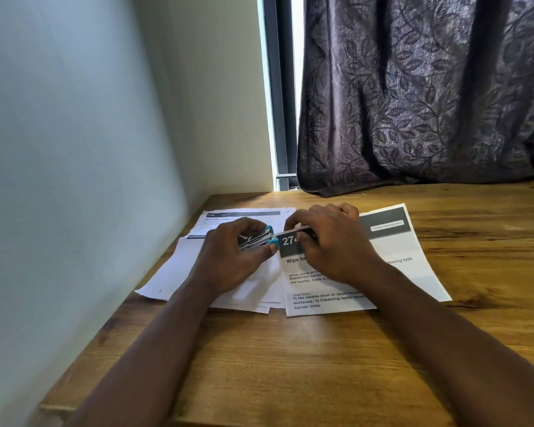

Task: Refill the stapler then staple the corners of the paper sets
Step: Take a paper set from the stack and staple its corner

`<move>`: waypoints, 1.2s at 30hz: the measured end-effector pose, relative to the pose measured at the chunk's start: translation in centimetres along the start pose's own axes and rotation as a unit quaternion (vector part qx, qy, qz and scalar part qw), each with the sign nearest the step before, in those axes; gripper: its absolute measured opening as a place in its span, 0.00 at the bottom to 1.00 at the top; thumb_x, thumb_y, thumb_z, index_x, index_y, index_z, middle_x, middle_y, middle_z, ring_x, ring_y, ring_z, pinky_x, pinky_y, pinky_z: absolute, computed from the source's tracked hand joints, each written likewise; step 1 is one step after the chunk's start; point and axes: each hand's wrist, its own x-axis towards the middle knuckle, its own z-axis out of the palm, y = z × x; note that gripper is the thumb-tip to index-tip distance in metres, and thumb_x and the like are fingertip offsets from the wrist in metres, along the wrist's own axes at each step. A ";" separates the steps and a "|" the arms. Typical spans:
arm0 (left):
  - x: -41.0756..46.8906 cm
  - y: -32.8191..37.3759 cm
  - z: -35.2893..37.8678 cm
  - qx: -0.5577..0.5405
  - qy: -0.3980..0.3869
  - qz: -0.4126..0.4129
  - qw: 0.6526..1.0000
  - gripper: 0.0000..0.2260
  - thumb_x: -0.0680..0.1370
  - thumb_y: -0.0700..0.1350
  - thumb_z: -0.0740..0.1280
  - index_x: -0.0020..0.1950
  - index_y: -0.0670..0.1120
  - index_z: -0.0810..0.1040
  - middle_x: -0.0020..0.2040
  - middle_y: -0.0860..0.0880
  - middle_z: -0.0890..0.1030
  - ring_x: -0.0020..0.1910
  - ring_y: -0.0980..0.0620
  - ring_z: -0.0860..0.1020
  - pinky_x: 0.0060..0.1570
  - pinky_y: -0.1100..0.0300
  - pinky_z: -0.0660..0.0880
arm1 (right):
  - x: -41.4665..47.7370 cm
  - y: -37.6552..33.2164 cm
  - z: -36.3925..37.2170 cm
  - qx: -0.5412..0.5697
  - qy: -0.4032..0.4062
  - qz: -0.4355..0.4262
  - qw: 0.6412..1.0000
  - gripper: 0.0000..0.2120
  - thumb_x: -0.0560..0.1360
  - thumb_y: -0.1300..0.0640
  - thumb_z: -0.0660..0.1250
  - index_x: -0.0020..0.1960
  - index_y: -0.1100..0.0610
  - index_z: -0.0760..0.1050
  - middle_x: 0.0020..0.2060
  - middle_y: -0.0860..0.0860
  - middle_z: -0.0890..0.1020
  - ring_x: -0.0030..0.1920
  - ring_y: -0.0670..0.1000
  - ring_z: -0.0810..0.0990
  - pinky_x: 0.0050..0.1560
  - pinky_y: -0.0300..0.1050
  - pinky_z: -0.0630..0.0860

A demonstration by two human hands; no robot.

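The left hand [228,257] clamps the small, rigid blue metal stapler [257,238] by its sides above the wooden table [290,365], while the right hand [327,245] pinches the light, floppy printed paper set [407,272] near its corner, likely the best hold.

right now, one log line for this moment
left hand grips stapler | right hand pinches paper set corner | corner at stapler mouth

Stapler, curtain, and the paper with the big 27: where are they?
stapler [257,239]: head view, its shiny metal middle.
curtain [423,97]: head view, a leafy fold.
paper with the 27 [407,275]: head view, its white right part.
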 end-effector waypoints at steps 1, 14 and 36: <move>0.0 0.0 0.0 0.003 -0.015 -0.002 1.000 0.19 0.73 0.56 0.78 0.61 0.53 0.84 0.55 0.56 0.85 0.52 0.59 0.82 0.51 0.64 0.77 | 0.0 0.1 0.1 0.007 0.002 0.004 1.000 0.06 0.79 0.50 0.63 0.55 0.42 0.76 0.46 0.42 0.78 0.53 0.48 0.74 0.68 0.56 0.60; 0.1 0.0 0.1 -0.038 -0.097 -0.009 0.995 0.15 0.73 0.55 0.78 0.58 0.52 0.85 0.52 0.57 0.87 0.52 0.57 0.83 0.56 0.50 0.81 | -0.1 -0.3 0.0 0.065 0.012 -0.041 0.997 0.04 0.78 0.54 0.64 0.51 0.45 0.75 0.45 0.42 0.81 0.50 0.47 0.75 0.64 0.50 0.61; -0.3 0.6 -0.3 -0.074 -0.109 0.001 0.991 0.12 0.76 0.47 0.77 0.58 0.50 0.86 0.50 0.56 0.88 0.50 0.56 0.85 0.55 0.48 0.82 | -0.5 -0.4 -0.3 0.029 -0.008 -0.098 0.995 0.16 0.71 0.48 0.68 0.58 0.44 0.77 0.49 0.43 0.83 0.54 0.47 0.75 0.63 0.46 0.55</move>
